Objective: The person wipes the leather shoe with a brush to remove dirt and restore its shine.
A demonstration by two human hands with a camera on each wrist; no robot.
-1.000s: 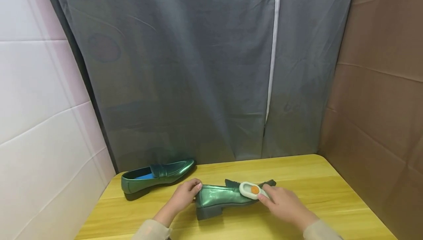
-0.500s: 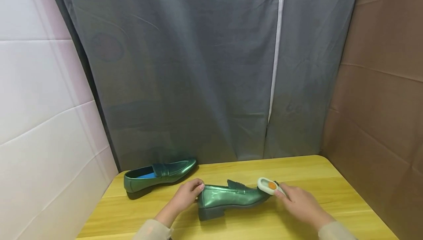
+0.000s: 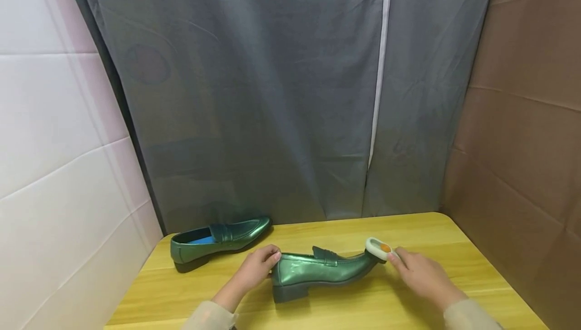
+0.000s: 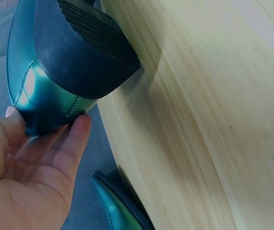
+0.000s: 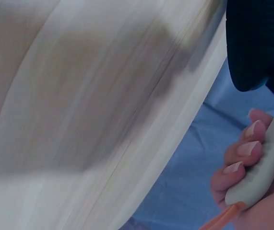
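Here's the left hand (image 3: 254, 271), thumb and fingers pinching the heel end of a metallic-green penny loafer (image 3: 313, 272). In the head view the loafer stretches out at 3 o'clock from that hand, toe pointing to 3, held just above the wood-grain tabletop (image 3: 458, 274); the left wrist camera catches its ridged heel underneath. And over at the toe, the right hand (image 3: 419, 272): fingers curled round a pale-handled brush (image 3: 376, 254) with an orange oval on it. The brush head sits at 10 o'clock from that hand, its dark underside right at the toe, so the loafer lies at 9 o'clock from the right hand. Up at 10 o'clock from the left hand, well apart, a matching green loafer (image 3: 238, 244) rests on the tabletop, blue insole (image 3: 202, 241) showing, toe toward 2, near the grey curtain (image 3: 272, 118).
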